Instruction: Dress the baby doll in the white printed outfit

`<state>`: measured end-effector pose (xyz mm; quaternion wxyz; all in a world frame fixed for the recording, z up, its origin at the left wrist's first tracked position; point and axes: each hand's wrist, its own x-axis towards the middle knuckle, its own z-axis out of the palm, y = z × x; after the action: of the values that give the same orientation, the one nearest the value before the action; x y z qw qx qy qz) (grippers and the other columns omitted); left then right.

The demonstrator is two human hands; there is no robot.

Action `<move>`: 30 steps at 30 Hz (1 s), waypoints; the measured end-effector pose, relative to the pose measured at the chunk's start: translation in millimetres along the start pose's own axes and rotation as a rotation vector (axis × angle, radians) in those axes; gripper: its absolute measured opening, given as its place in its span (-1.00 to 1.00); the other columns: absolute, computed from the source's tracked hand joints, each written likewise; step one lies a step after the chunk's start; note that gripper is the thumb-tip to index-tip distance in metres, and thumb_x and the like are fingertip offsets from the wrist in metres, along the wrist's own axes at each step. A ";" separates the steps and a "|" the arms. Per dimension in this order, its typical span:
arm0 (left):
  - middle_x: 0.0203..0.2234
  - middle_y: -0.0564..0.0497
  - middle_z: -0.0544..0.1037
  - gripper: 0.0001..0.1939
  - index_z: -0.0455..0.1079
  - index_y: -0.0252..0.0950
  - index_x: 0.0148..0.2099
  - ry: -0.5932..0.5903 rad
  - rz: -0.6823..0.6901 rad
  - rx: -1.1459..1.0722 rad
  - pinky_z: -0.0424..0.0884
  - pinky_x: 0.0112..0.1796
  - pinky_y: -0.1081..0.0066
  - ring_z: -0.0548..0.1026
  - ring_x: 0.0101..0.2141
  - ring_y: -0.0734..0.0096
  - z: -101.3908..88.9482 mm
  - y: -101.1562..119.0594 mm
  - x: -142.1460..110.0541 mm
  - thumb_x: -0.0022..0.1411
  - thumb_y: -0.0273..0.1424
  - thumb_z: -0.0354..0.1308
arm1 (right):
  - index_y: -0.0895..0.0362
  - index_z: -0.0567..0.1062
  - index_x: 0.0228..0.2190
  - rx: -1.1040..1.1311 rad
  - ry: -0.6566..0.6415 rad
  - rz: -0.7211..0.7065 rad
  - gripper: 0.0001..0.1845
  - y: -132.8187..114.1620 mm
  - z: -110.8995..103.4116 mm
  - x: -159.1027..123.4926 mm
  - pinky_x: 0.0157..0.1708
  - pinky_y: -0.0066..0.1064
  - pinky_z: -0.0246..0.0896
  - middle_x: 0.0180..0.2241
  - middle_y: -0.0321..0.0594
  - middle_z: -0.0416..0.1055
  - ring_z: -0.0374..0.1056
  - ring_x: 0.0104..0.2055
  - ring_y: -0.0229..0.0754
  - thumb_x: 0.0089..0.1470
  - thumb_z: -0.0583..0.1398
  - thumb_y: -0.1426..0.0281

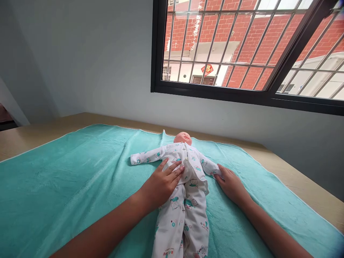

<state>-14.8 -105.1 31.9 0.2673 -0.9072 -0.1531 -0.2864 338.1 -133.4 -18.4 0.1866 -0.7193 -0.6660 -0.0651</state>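
Observation:
A baby doll lies on its back on a teal towel, dressed in a white printed sleepsuit. My left hand rests flat on the doll's belly with the fingers stretched out. My right hand lies on the towel at the end of the doll's right-side sleeve, fingertips touching the cuff. The other sleeve stretches out to the left, untouched.
The towel covers a wooden tabletop set against a grey wall. A black-framed barred window sits above the table's far edge, with a brick building outside.

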 end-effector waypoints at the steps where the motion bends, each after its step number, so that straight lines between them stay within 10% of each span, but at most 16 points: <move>1: 0.22 -0.08 0.37 -0.60 0.36 -0.43 0.17 -0.002 0.000 0.003 0.13 0.21 -0.06 0.21 0.27 0.07 -0.4 0.1 0.0 0.34 -0.56 -0.05 | 0.22 0.30 0.16 0.000 0.001 0.001 -0.44 -0.3 -0.3 -0.2 0.14 -0.10 0.17 0.13 0.00 0.38 0.26 0.17 0.11 0.25 -0.02 0.18; 30: 0.29 -0.05 0.23 -0.41 0.21 -0.32 0.29 -0.161 -0.130 -0.289 0.22 0.16 -0.21 0.17 0.30 0.07 4.8 -3.3 -6.2 0.23 -0.68 -0.09 | 0.16 0.30 0.17 0.033 -0.003 0.011 -0.46 1.1 0.4 -1.0 0.12 -0.08 0.19 0.14 -0.01 0.37 0.24 0.18 0.11 0.25 0.00 0.18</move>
<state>-19.0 -100.5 26.1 0.1019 -0.9444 -0.1896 -0.2485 339.0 -134.3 -19.3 0.1978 -0.7199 -0.6633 -0.0518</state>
